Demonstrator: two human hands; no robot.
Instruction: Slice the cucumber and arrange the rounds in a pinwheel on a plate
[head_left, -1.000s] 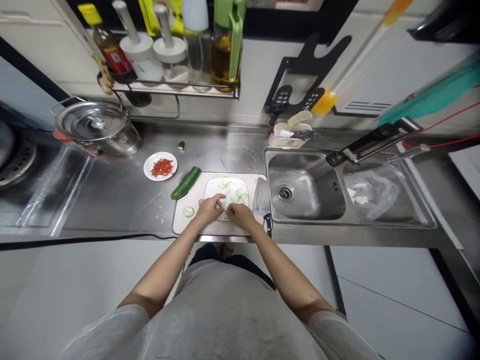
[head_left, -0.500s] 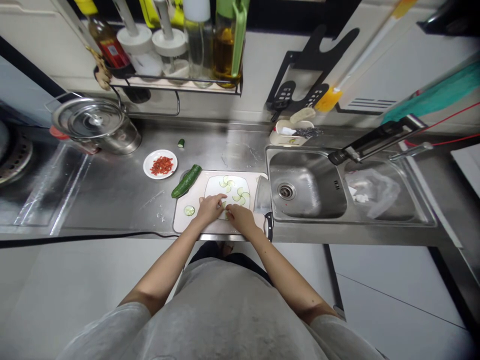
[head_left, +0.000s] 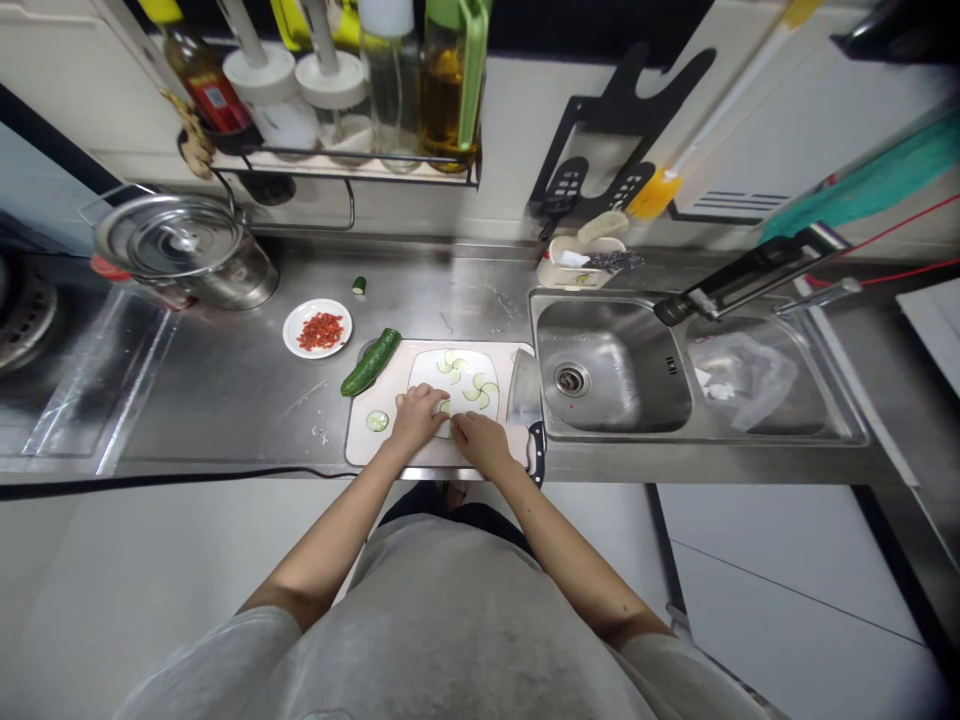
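A white squarish plate rests on a pale cutting board. Thin green-edged cucumber slices lie on it in two pinwheel shapes, one upper cucumber pinwheel and one at right. My left hand is over the plate's lower left, fingers and thumb apart beside a cucumber slice. Opposite it, my right hand has its fingertips pinched at the plate's lower part, apparently on a slice mostly hidden by the fingers. A round cucumber piece and a whole cucumber are on the left.
A knife lies along the board's right edge, beside the sink. To the left stand a plate of chopped red pieces and a lidded steel pot. A cucumber end is behind. Above hangs a bottle rack.
The fingers of my left hand have spread a little from the slice, which shows more now. My right hand has barely shifted. The view has moved slightly.
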